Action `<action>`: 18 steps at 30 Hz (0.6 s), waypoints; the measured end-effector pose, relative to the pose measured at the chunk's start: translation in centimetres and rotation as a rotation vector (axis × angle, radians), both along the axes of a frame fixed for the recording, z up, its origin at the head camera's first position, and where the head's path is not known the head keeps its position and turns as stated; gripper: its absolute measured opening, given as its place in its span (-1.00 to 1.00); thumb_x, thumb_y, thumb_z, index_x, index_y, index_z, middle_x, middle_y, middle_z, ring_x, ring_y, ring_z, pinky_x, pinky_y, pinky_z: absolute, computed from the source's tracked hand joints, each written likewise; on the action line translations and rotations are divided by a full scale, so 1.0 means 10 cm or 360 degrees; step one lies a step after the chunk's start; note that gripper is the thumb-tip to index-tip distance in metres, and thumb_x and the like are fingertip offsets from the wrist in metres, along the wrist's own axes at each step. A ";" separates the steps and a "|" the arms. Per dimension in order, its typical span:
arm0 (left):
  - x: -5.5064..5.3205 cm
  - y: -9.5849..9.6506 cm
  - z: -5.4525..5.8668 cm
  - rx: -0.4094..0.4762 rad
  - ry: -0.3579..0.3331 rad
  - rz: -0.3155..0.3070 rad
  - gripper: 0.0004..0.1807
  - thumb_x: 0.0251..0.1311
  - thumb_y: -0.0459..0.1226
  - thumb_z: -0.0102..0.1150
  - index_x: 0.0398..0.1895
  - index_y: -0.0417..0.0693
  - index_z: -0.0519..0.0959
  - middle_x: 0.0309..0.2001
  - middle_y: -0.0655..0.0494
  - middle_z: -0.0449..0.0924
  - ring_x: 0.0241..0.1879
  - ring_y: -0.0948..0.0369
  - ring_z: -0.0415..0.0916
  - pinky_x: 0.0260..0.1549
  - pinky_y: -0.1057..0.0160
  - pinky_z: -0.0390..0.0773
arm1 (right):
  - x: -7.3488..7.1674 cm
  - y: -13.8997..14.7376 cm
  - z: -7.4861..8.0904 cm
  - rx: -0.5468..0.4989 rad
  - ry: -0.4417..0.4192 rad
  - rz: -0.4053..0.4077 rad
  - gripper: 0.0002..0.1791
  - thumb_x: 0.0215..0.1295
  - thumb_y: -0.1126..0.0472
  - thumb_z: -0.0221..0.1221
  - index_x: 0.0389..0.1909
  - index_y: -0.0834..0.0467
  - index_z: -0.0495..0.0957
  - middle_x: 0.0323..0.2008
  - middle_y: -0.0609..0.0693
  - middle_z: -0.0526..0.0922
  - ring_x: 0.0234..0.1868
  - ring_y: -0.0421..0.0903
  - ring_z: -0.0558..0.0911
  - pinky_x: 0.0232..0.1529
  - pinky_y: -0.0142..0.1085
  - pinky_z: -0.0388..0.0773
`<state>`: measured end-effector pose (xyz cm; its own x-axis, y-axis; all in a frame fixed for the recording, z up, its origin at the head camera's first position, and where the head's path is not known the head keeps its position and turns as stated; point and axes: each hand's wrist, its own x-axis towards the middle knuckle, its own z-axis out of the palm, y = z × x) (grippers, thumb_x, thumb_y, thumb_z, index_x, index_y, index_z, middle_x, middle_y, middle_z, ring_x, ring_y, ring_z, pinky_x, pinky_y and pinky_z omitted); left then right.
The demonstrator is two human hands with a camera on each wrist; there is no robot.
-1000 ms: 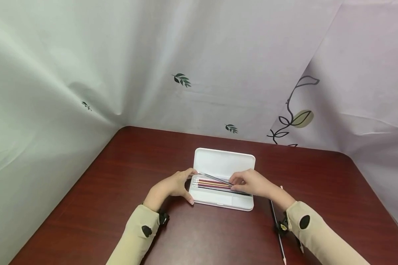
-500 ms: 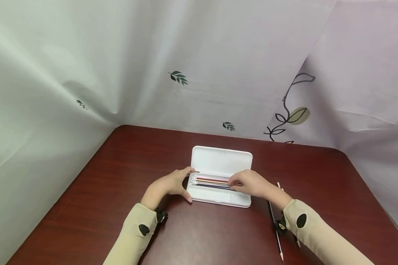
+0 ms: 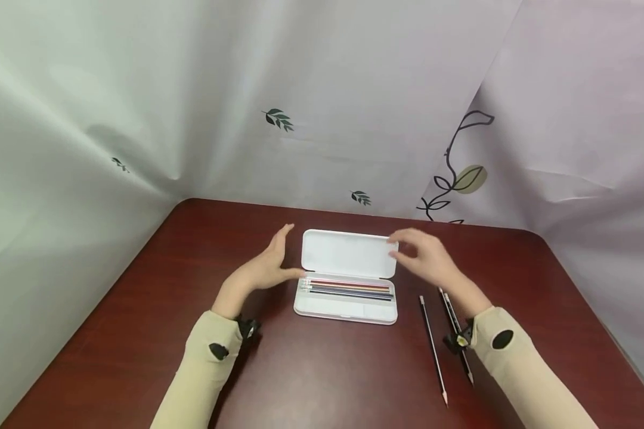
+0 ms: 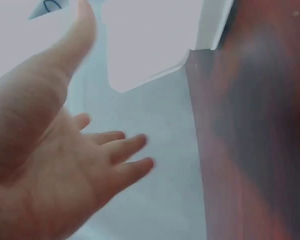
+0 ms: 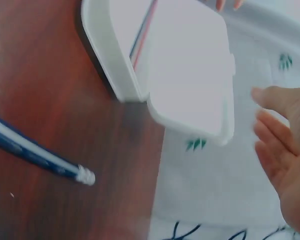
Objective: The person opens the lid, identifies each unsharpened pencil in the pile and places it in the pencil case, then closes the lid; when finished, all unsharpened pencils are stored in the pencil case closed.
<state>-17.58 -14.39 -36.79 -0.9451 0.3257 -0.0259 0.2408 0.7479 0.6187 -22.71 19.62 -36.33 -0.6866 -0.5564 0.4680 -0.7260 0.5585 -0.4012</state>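
Observation:
A white pencil case (image 3: 330,308) lies on the table with its lid (image 3: 349,253) raised. Several pencils (image 3: 349,289) in red, yellow and dark colours lie side by side inside, eraser ends to the left. My left hand (image 3: 263,265) is at the case's left side, fingers spread and thumb near the hinge corner in the head view. In the left wrist view its palm (image 4: 55,170) faces the lid and holds nothing. My right hand (image 3: 426,256) is at the lid's right edge, thumb and fingers parted around a gap. The right wrist view shows these fingers (image 5: 272,142) apart from the lid.
Right of the case a dark pencil (image 3: 433,351) lies on the dark red table (image 3: 322,369), tip toward me. More dark pencils (image 3: 451,310) lie partly under my right forearm. A pale curtain (image 3: 322,149) with leaf prints hangs behind the table.
My right hand has let go of a pencil in the case and risen to the lid's right edge. My left hand has left the case's left end and moved up beside the lid.

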 end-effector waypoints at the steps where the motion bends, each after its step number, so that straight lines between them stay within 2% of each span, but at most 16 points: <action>1: -0.06 0.01 0.01 -0.0028 0.0053 0.0011 0.06 0.09 -0.08 0.29 0.43 -0.21 -0.22 0.45 -0.20 -0.20 0.43 -0.05 -0.15 0.33 -0.06 0.03 | -0.04 0.03 0.00 -0.0027 -0.0039 -0.0029 -0.61 0.02 0.26 0.36 -0.07 0.16 0.58 -0.09 0.04 0.62 -0.14 0.00 0.59 -0.16 -0.15 0.54; 3: -0.17 0.05 0.00 -0.0078 0.0154 0.0034 -0.05 0.13 -0.09 0.25 0.43 -0.21 -0.08 0.42 -0.16 0.00 0.38 -0.03 0.03 0.30 -0.04 0.14 | -0.12 0.08 -0.01 -0.0025 -0.0192 -0.0054 -0.45 0.01 0.23 0.38 0.08 0.17 0.49 0.05 0.10 0.55 0.03 0.07 0.52 -0.01 -0.04 0.48; 5: -0.32 0.11 -0.03 -0.0075 0.0230 0.0053 -0.19 0.15 -0.12 0.24 0.38 -0.21 0.11 0.34 -0.14 0.20 0.31 -0.02 0.20 0.25 -0.02 0.25 | -0.22 0.10 -0.03 0.0054 -0.0374 -0.0054 -0.32 0.03 0.18 0.37 0.21 0.15 0.39 0.14 0.13 0.48 0.12 0.09 0.47 0.08 0.01 0.42; 8: -0.49 0.19 -0.08 -0.0041 0.0320 0.0052 -0.41 0.12 -0.20 0.28 0.19 -0.23 0.35 0.16 -0.14 0.42 0.13 0.00 0.40 0.13 0.04 0.39 | -0.34 0.06 -0.10 0.0186 -0.0549 -0.0017 -0.30 0.07 0.14 0.35 0.26 0.17 0.35 0.14 0.15 0.50 0.07 0.06 0.50 0.06 -0.02 0.43; 10: -0.55 0.22 -0.11 0.0006 0.0358 0.0056 -0.54 0.08 -0.27 0.31 0.03 -0.22 0.43 0.00 -0.13 0.51 -0.05 0.03 0.48 -0.04 0.10 0.50 | -0.37 0.01 -0.13 0.0226 -0.0547 -0.0007 -0.39 0.09 0.16 0.33 0.19 0.20 0.42 0.03 0.17 0.58 -0.07 0.01 0.57 -0.07 -0.08 0.49; 13: -0.55 0.27 -0.12 0.0018 0.0401 0.0051 -0.68 0.09 -0.33 0.28 -0.13 -0.21 0.41 -0.25 -0.12 0.56 -0.38 0.12 0.47 -0.37 0.21 0.52 | -0.36 -0.05 -0.14 0.0212 -0.0466 -0.0030 -0.56 0.08 0.23 0.33 0.02 0.22 0.55 -0.20 0.14 0.68 -0.35 -0.09 0.58 -0.32 -0.21 0.50; 16: -0.48 0.30 -0.11 -0.0050 0.0434 -0.0016 -0.75 0.14 -0.36 0.23 -0.17 -0.22 0.41 -0.39 -0.08 0.58 -0.58 0.23 0.37 -0.58 0.33 0.42 | -0.27 -0.06 -0.12 0.0198 -0.0371 -0.0014 -0.66 0.09 0.27 0.31 -0.08 0.22 0.57 -0.35 0.08 0.69 -0.52 -0.18 0.53 -0.48 -0.30 0.46; 18: -0.40 0.31 -0.09 -0.0142 0.0511 -0.0131 -0.79 0.15 -0.40 0.20 -0.17 -0.27 0.47 -0.40 -0.08 0.61 -0.59 0.26 0.39 -0.59 0.35 0.44 | -0.17 -0.05 -0.13 0.0222 -0.0290 0.0034 -0.73 0.12 0.30 0.27 -0.12 0.21 0.58 -0.43 0.03 0.67 -0.60 -0.24 0.44 -0.55 -0.35 0.41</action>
